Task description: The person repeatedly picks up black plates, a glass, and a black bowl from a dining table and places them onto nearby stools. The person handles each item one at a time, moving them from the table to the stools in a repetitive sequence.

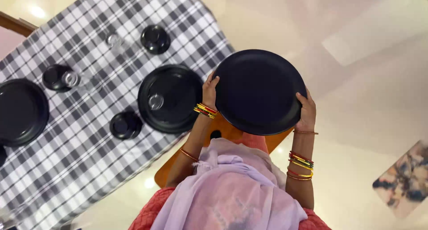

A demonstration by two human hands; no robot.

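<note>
I hold a round black plate (258, 92) in both hands, out in the air past the table's edge and above a wooden chair seat (227, 134). My left hand (210, 91) grips its left rim and my right hand (307, 110) grips its right rim. Coloured bangles sit on both wrists. To the left, on the table, lies a second black plate (176, 85) with a clear glass (155, 101) standing on it.
The table has a grey checked cloth (89, 158). On it are black bowls (126, 125) (155, 39) (54, 75), two other clear glasses (71, 79) (114, 39) and another black plate (20, 110) at the left edge. A patterned mat (405, 178) lies on the pale floor at right.
</note>
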